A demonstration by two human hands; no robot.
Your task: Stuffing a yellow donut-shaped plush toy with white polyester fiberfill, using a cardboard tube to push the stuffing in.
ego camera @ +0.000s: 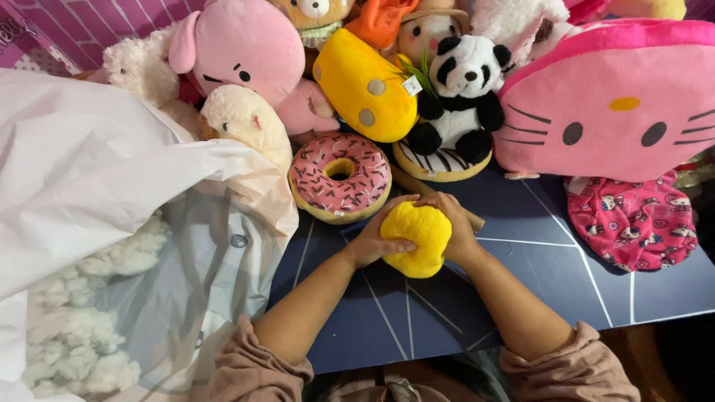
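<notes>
I've got both left hand [370, 242] and right hand [454, 223] closed round the yellow plush [418, 240]: looks soft, light, squashy, so grip its sides.

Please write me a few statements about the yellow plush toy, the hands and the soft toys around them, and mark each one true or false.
1. Both hands, the left hand and the right hand, grip the small yellow plush toy. True.
2. The yellow plush toy lies inside the translucent white plastic bag. False: it is held over the dark blue table surface, to the right of the bag.
3. The round doughnut plush with pink icing and sprinkles lies just beyond the hands. True.
4. The black-and-white panda plush sits in the person's lap. False: it sits in the pile at the far side of the table.
</notes>
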